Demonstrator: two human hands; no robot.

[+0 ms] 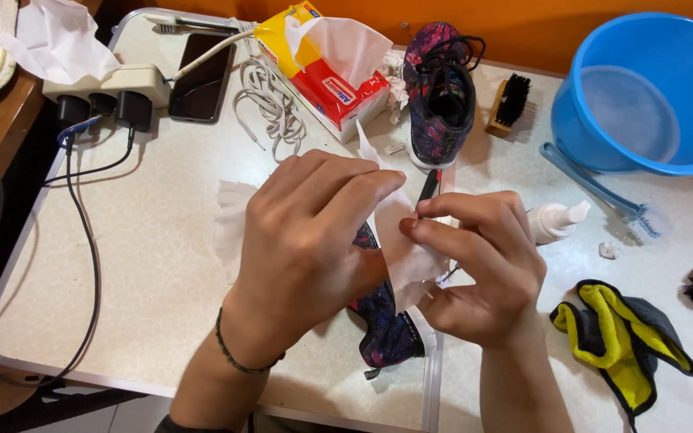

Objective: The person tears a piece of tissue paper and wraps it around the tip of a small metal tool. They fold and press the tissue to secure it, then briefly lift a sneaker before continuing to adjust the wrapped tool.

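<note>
white tissue (399, 240) is pinched between the two hands, just above the middle of the table (154, 265). the right hand's fingertips (431, 234) are closed narrow on the sheet's right side, and a thin dark stick-like tool with a red band (429, 186) is seen rising from that pinch; what it is cannot be told. the left hand (306, 240) is curled over the sheet from the left, its fingertips pressed shut on the upper edge, so that the paper is held taut between both grips. the right hand (483, 273) is met thumb to finger with the left, touching.

directly beneath the hands a dark floral shoe (387, 329) is laid, mostly hidden by them. its long axis is run from the near table edge away toward the far side, with the visible end pointed at the person. both hands are about equally near to it, the left over its left flank, the right over its right.

further out, a second matching shoe (440, 96) is stood upright at the far side, past the tissue. a tissue box (322, 72) is placed to its left, loose white laces (270, 104) beside that. to the right a white spray bottle (555, 220) is laid just beside the right hand, a yellow and grey cloth (619, 337) near the right wrist, and a blue basin (643, 88) well apart at the far right corner.
</note>
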